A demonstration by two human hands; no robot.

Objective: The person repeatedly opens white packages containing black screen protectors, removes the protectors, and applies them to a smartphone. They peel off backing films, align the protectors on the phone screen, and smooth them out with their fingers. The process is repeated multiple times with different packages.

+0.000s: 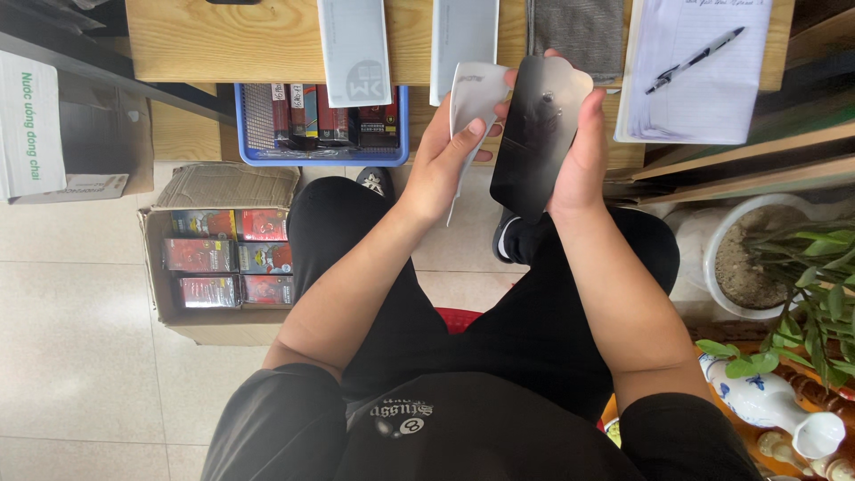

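Seated person above the lap: right hand (583, 151) grips the dark glass sheet (537, 134) by its edges, keeping its face untouched, while left hand (450, 156) pinches the white sleeve (472, 93) beside it.

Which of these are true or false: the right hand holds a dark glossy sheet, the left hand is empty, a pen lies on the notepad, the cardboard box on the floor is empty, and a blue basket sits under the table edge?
1. The right hand holds a dark glossy sheet. True.
2. The left hand is empty. False: it pinches a thin white sleeve.
3. A pen lies on the notepad. True.
4. The cardboard box is empty. False: it holds small red and dark packages.
5. A blue basket sits under the wooden table edge. True.
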